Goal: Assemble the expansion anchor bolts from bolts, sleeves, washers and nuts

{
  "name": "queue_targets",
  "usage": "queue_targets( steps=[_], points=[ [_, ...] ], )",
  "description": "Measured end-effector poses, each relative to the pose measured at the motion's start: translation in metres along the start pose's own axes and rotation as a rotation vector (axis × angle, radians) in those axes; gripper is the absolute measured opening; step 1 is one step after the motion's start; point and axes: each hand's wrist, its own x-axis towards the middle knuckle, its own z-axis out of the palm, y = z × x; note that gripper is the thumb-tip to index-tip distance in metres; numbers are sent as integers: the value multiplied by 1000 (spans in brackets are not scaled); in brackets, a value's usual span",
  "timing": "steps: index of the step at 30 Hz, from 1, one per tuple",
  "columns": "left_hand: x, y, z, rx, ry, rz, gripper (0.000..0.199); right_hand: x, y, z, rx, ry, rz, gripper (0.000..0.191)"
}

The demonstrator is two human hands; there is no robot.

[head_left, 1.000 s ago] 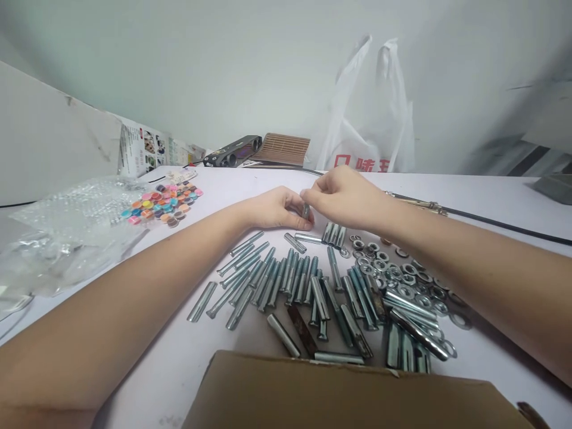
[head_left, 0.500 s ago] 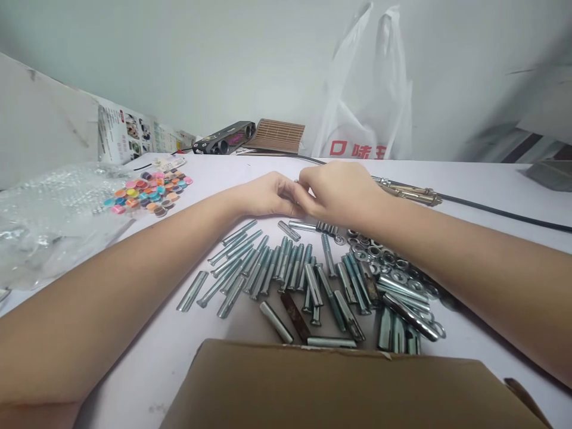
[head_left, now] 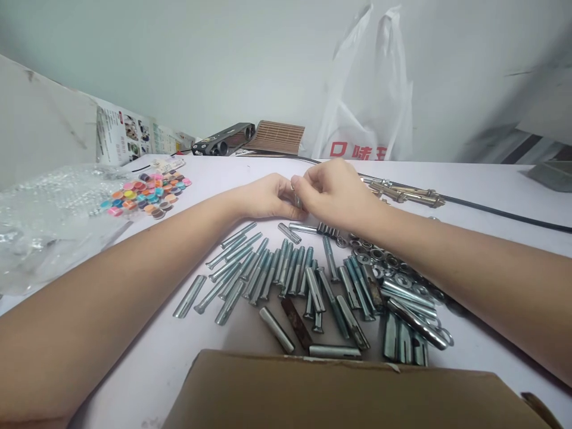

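Note:
Both hands meet above the far side of the hardware pile. My left hand (head_left: 270, 196) is closed, its thumb and fingers pinched round a small shiny metal piece (head_left: 296, 196), mostly hidden. The fingers of my right hand (head_left: 333, 193) are closed on that same piece from the right. Just below them lie a short slotted metal sleeve (head_left: 289, 233) and a longer metal tube (head_left: 304, 227). Nearer to me are several bolts with flared ends (head_left: 268, 274) and loose sleeves (head_left: 314, 289). Washers and nuts (head_left: 388, 259) lie under my right forearm.
An open cardboard box (head_left: 330, 393) fills the near edge. Brass-coloured assembled bolts (head_left: 406, 193) and a black cable (head_left: 500, 213) lie beyond my right arm. Colourful caps (head_left: 152, 193) and clear plastic wrap (head_left: 49, 214) are at left; a white plastic bag (head_left: 364, 113) stands behind.
My right hand has shifted slightly and its fingers have lifted, so the small metal piece now shows between the hands. My left hand has stayed nearly in place.

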Motion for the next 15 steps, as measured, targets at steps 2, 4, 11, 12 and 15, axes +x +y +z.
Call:
queue_targets(
  steps=[2,4,11,12,15],
  points=[
    [0,1,0,15,3,15,32,-1,-2,0,60,-27,69,39],
    [0,2,-1,29,3,23,33,-2,-4,0,115,-62,147,40],
    [0,1,-2,22,-44,-7,34,0,3,-8,-60,41,54,43],
    [0,2,-2,17,-42,-21,35,1,2,-14,-81,69,26,44],
    [0,3,-2,19,-31,-47,39,0,-5,-37,-131,126,17,45]
  ],
)
